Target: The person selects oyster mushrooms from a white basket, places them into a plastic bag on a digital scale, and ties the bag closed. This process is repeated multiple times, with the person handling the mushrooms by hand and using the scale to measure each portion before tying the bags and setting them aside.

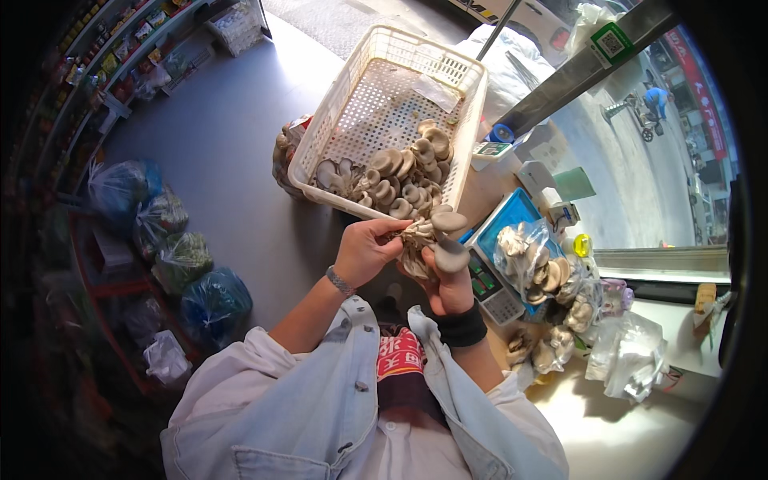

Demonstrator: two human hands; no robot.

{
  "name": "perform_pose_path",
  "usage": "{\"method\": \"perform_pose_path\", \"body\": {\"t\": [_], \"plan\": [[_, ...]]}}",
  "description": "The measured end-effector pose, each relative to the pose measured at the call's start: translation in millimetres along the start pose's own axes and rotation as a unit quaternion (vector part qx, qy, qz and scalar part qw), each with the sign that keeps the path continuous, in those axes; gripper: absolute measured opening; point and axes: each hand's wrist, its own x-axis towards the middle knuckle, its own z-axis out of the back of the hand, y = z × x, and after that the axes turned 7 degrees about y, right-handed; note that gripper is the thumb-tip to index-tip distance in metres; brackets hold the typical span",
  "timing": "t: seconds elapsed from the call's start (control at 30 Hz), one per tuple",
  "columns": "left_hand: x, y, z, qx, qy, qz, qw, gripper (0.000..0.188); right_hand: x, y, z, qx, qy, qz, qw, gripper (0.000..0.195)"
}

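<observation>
A cluster of oyster mushrooms [449, 255] is between my two hands, just in front of the near rim of a white plastic crate [384, 211]. My left hand [363, 249] pinches the stem end of the cluster between thumb and fingers. From below and to the right, my right hand [449, 290] supports the same cluster near its caps. More oyster mushrooms [399, 174] are heaped at the near end of the perforated crate, and a pale sheet [437, 93] lies near its far end. My left wrist bears a bracelet or watch band, my right a black wristband.
On the right, a bagged batch of mushrooms [531, 258] sits on a digital scale with a blue tray [509, 211]. Clear plastic bags [629, 354] hang or lie beyond it. Filled bags [217, 305] stand on the floor at left, near shelves [129, 45]. A person [656, 101] is outside, behind glass.
</observation>
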Motion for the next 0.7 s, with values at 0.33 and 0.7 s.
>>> {"method": "perform_pose_path", "body": {"t": [0.33, 0.7], "plan": [[1.5, 4.3, 9.5, 0.049, -0.033, -0.006, 0.998, 0.027, 9.7, -18.2, 2.2, -0.032, -0.034, -0.026, 0.999, 0.039], [2.5, 14.8, 10.8, 0.076, -0.029, 0.023, 0.996, 0.023, 9.7, -17.4, 1.6, -0.005, -0.069, -0.062, 0.996, 0.034]]}}
